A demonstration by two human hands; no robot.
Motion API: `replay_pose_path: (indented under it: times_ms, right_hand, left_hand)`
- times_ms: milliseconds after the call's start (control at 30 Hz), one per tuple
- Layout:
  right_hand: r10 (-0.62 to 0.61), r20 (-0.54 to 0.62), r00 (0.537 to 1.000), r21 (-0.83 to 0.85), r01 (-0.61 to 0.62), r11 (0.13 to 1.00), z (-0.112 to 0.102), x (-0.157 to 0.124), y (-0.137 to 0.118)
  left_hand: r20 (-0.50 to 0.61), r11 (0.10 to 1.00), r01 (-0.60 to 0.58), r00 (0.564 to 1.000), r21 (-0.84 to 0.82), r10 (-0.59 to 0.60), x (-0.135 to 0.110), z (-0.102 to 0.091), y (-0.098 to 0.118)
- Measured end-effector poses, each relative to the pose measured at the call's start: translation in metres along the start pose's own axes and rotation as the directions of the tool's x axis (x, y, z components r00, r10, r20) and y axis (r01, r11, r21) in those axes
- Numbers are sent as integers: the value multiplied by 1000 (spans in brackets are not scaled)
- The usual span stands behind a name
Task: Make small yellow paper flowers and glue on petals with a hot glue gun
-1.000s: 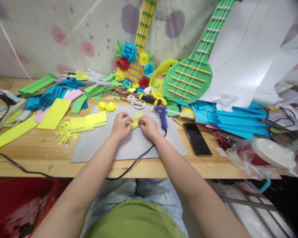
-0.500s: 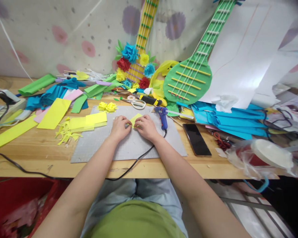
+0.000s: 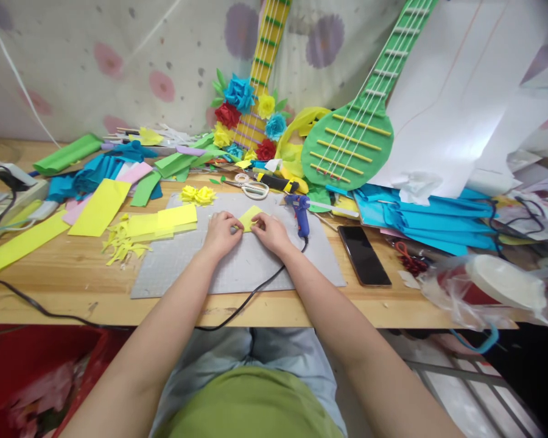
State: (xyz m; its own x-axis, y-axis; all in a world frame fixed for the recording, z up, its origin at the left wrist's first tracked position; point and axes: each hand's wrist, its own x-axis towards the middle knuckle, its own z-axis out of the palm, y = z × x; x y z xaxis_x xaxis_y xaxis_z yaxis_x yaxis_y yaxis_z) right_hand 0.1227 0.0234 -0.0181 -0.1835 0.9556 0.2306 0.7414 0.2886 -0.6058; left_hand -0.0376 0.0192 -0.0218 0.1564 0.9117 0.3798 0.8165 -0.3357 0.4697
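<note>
Between my hands, over the grey cutting mat (image 3: 246, 267), lies a small piece of yellow paper (image 3: 250, 218). My left hand (image 3: 222, 233) pinches its left corner with curled fingers. At its right edge, my right hand (image 3: 271, 232) has thumb and fingers closed on the paper. A blue glue gun (image 3: 300, 216) rests on the mat just right of my right hand, its black cord running below my wrists. To the left are yellow paper strips (image 3: 177, 219), a pile of yellow scraps (image 3: 125, 241) and yellow paper flowers (image 3: 198, 195).
White-handled scissors (image 3: 254, 190) and a yellow-black cutter (image 3: 277, 182) lie behind the mat. A phone (image 3: 364, 256) is at the right, near blue crepe paper (image 3: 429, 216) and a plastic-wrapped tub (image 3: 484, 286). A green paper lute (image 3: 349, 146) and a flower-trimmed yellow one (image 3: 256, 115) lean at the back.
My right hand has shifted slightly right along the yellow paper, and more of the paper shows between my hands. My left hand stays nearly in place.
</note>
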Motion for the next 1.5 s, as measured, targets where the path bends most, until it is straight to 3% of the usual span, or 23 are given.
replay_pose_path:
  times_ms: [600, 1500]
  right_hand:
    - [87, -82, 993, -70, -93, 993, 9, 1, -4]
    - [78, -45, 996, -168, -85, 982, 6, -3, -11]
  left_hand:
    - [36, 998, 49, 998, 26, -50, 1, -1, 4]
    - [13, 985, 103, 994, 139, -105, 6, 3, 15]
